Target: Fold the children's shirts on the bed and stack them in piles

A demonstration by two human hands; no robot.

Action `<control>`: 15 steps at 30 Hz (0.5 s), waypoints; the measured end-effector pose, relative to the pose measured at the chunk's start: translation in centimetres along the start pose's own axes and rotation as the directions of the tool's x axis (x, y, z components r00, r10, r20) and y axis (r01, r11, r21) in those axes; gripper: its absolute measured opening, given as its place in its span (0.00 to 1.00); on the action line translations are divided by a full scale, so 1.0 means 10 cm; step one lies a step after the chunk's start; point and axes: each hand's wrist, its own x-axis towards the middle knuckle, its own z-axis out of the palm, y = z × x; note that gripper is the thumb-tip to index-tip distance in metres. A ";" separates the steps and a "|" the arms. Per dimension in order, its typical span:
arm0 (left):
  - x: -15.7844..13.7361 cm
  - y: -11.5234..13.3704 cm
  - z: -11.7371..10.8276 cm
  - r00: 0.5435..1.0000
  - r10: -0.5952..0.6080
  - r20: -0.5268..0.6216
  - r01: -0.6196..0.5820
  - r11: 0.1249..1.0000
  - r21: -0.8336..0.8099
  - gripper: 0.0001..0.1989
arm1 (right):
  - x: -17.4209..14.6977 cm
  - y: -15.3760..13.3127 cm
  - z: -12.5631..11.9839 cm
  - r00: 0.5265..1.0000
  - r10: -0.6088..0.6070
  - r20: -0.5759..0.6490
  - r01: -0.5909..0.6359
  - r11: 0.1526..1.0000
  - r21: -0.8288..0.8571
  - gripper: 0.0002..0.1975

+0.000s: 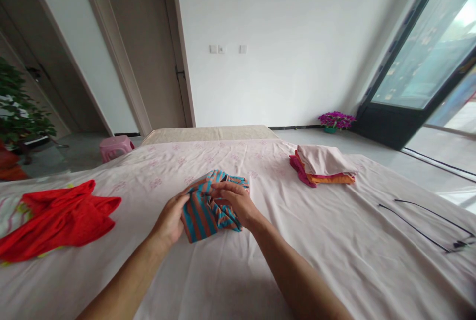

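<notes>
A blue-and-brown striped garment [203, 213], partly folded and crumpled on its right side, lies on the pale sheet [282, 260] in front of me. My left hand [173, 216] grips its left edge, the fingers partly hidden behind the cloth. Over the garment's right side is my right hand [238, 203], its fingers bent across the bunched fabric and holding it; the thumb is hard to make out.
Bright red clothing [82, 216] lies loosely at the left. Toward the back right sits a stack of folded clothes [323, 161], pale pink on top. Eyeglasses [459, 244] rest at the right. Beyond the bed are a pink stool [116, 148] and purple flowers [336, 119].
</notes>
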 end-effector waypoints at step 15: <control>0.27 -0.16 -0.65 0.900 0.394 0.186 -0.320 0.310 0.895 0.21 | -0.01 0.18 -0.15 0.996 -0.085 -0.014 -0.002 0.139 -0.990 0.11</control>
